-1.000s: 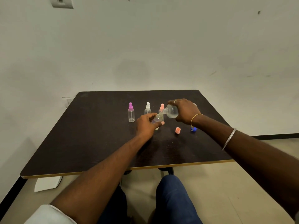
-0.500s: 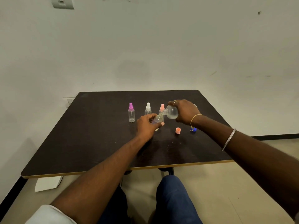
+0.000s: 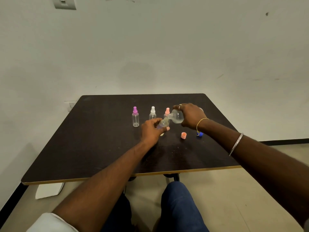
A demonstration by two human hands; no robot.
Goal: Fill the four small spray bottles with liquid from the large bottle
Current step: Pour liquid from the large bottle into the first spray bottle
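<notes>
My right hand (image 3: 189, 115) grips the large clear bottle (image 3: 177, 116), tipped on its side with its neck pointing left. Its mouth meets the open top of a small clear spray bottle (image 3: 163, 123), which my left hand (image 3: 151, 131) holds tilted above the table (image 3: 100, 144). Three small spray bottles stand upright in a row behind: one with a purple top (image 3: 135, 116), one with a white top (image 3: 152, 113), one with a pink top (image 3: 167, 112), partly hidden by the held bottles.
A loose pink cap (image 3: 183, 135) and a blue cap (image 3: 200, 134) lie on the table under my right wrist. A small pale piece (image 3: 161, 134) shows below my left fingers. My knees are under the near table edge. A white wall stands behind.
</notes>
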